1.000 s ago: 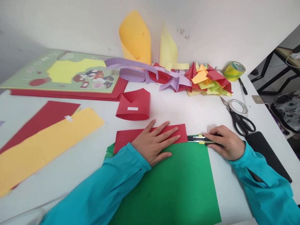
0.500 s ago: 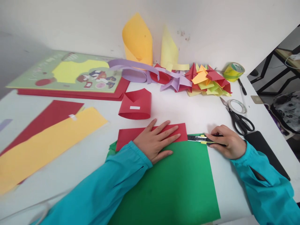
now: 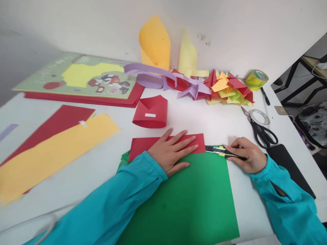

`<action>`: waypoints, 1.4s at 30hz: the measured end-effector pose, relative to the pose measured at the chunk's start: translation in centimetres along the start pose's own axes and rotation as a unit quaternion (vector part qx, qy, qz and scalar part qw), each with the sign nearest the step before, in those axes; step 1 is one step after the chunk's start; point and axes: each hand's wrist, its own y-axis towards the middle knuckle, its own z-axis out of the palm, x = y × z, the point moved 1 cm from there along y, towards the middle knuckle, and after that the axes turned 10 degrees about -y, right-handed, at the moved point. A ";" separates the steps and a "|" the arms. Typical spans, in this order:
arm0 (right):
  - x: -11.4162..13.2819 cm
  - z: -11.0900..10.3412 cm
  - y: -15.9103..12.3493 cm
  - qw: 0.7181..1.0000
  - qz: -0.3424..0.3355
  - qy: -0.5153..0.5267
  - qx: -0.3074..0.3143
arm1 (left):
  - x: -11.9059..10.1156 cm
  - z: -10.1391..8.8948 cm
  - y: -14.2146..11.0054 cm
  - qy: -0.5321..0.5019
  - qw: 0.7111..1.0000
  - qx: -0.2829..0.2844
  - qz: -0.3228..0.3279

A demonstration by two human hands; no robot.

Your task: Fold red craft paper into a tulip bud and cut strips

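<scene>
My left hand [image 3: 171, 151] lies flat with fingers spread on a red paper strip [image 3: 143, 144], pressing it onto a large sheet of green paper [image 3: 184, 197]. Between thumb and fingers, my right hand [image 3: 249, 154] grips a utility knife [image 3: 221, 150] with a yellow and black body. Its blade points left and meets the right end of the red strip, along the top edge of the green sheet. Crumpled green paper shows at the strip's left end. Just beyond the strip stands a folded red paper sleeve [image 3: 150, 114] with white tape on it.
Scissors [image 3: 264, 134], a tape roll [image 3: 260, 117] and a black flat object [image 3: 291, 170] lie at the right. Folded paper stars [image 3: 227, 88] and a yellow-green tape roll [image 3: 257, 80] are at the back. Yellow paper [image 3: 56, 153] and a printed pad [image 3: 76, 75] lie left.
The view has shifted slightly, so the things at the left sit a little further right. Both hands keep nearly the same place, and the knife stays at the red strip's right end.
</scene>
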 end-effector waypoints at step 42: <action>1.6 0.9 -0.1 1.000 -0.004 0.021 -0.002 | -0.1 -0.1 0.0 0.000 1.000 0.015 -0.008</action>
